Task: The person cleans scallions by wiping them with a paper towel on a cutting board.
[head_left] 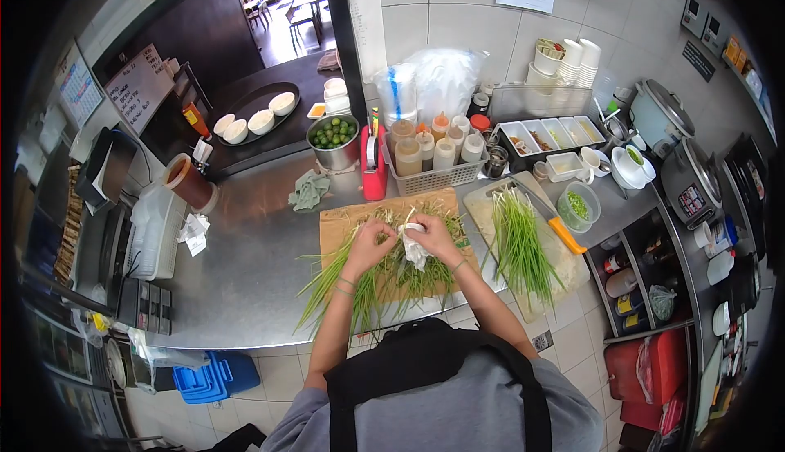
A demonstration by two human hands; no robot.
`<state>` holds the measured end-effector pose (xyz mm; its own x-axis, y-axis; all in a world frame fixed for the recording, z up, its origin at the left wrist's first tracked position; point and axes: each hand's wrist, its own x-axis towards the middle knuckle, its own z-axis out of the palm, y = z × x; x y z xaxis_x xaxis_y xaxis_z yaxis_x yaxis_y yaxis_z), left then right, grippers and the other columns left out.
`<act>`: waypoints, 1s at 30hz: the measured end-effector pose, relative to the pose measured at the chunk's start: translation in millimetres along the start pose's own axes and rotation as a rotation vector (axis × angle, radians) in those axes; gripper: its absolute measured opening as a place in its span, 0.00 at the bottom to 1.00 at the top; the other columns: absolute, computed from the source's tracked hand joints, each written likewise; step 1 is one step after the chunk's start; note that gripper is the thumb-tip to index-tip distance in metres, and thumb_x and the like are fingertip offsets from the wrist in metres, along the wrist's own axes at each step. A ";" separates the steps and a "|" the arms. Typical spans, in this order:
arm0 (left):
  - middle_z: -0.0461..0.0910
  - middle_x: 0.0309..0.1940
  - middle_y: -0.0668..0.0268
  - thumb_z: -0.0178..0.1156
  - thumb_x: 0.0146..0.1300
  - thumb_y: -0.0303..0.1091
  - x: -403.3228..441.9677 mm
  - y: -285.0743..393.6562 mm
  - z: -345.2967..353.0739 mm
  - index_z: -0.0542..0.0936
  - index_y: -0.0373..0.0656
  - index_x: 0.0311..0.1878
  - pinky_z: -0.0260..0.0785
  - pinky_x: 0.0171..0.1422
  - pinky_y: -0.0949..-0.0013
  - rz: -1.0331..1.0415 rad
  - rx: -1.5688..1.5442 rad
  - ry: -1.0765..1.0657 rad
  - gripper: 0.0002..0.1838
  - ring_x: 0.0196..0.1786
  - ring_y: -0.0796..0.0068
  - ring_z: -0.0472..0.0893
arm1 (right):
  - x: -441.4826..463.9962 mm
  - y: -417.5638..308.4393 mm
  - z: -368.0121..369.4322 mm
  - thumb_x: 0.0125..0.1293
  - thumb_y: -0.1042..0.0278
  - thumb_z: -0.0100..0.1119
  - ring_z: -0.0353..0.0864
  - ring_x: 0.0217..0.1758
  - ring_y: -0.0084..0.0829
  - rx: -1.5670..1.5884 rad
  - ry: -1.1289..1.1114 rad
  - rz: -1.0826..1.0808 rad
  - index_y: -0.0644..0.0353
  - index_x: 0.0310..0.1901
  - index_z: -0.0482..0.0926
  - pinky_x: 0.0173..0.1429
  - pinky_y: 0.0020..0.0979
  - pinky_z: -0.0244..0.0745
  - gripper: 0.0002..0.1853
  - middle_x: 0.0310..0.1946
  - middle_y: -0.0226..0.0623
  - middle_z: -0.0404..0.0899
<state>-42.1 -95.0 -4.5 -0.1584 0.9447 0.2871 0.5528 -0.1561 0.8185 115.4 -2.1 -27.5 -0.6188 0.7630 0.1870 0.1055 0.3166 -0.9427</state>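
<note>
My left hand (370, 247) is closed in a pinch above a sheet of brown paper (330, 221); what is between its fingertips is too small to make out. Close beside it, my right hand (435, 240) is wrapped round a crumpled white paper towel (414, 251). Under both hands, long thin green stalks like spring onions (357, 284) lie spread over the paper, along with trimmings. To the right, a neat bunch of similar green stalks (521, 243) rests on a worn cutting board (483, 204), beside a knife with an orange handle (566, 235).
Behind the paper stand a basket of squeeze bottles (436, 176), a red tape dispenser (374, 170) and a metal pot of limes (333, 137). A tub of chopped greens (578, 206) is right of the board. A green cloth (308, 190) lies on the steel counter (237, 272).
</note>
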 end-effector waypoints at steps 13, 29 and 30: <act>0.77 0.36 0.62 0.68 0.43 0.33 -1.4 -19.0 5.0 0.78 0.41 0.22 0.64 0.49 0.65 0.044 -0.039 -0.058 0.09 0.42 0.63 0.75 | 7.8 -11.7 -18.6 0.50 0.68 0.58 0.73 0.24 0.24 -0.007 0.197 -0.028 0.64 0.29 0.74 0.30 0.27 0.69 0.08 0.19 0.34 0.74; 0.77 0.37 0.60 0.60 0.52 0.35 6.9 -13.0 8.3 0.81 0.41 0.28 0.63 0.51 0.64 0.048 0.114 -0.080 0.08 0.44 0.61 0.74 | -11.8 -19.5 -9.7 0.57 0.72 0.59 0.77 0.29 0.18 0.798 -0.157 0.400 0.65 0.39 0.78 0.33 0.19 0.71 0.09 0.29 0.30 0.79; 0.77 0.37 0.60 0.59 0.52 0.35 7.3 -9.5 7.9 0.81 0.41 0.29 0.62 0.51 0.63 0.067 0.163 -0.093 0.08 0.44 0.60 0.74 | -11.3 -16.6 -9.2 0.56 0.72 0.60 0.76 0.28 0.17 0.724 -0.143 0.376 0.64 0.39 0.78 0.32 0.19 0.70 0.09 0.29 0.29 0.79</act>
<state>-42.1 -84.4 -14.1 -0.0451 0.9576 0.2846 0.6858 -0.1775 0.7058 127.8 -10.8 -11.4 -0.7403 0.6511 -0.1674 -0.1717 -0.4239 -0.8893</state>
